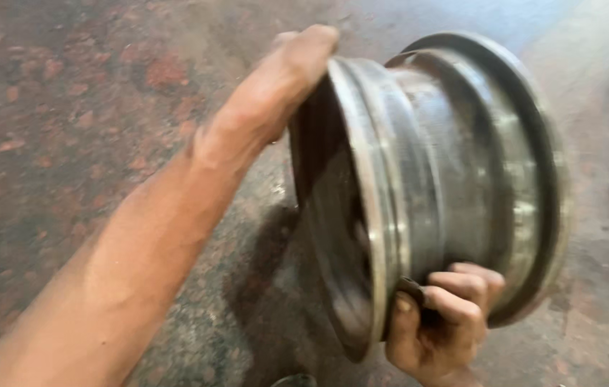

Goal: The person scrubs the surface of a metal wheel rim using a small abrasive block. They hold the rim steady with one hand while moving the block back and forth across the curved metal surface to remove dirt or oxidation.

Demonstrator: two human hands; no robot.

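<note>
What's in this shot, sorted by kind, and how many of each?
Metal wheel rim: 1
Hands gripping the rim: 2, the left hand at its top edge and the right hand at its bottom edge
Total: 3

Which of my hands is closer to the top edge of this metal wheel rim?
Left. The left hand grips the wheel rim at its top edge; the right hand holds its bottom.

No packages, labels, signs or screens show anywhere in the head view.
</note>
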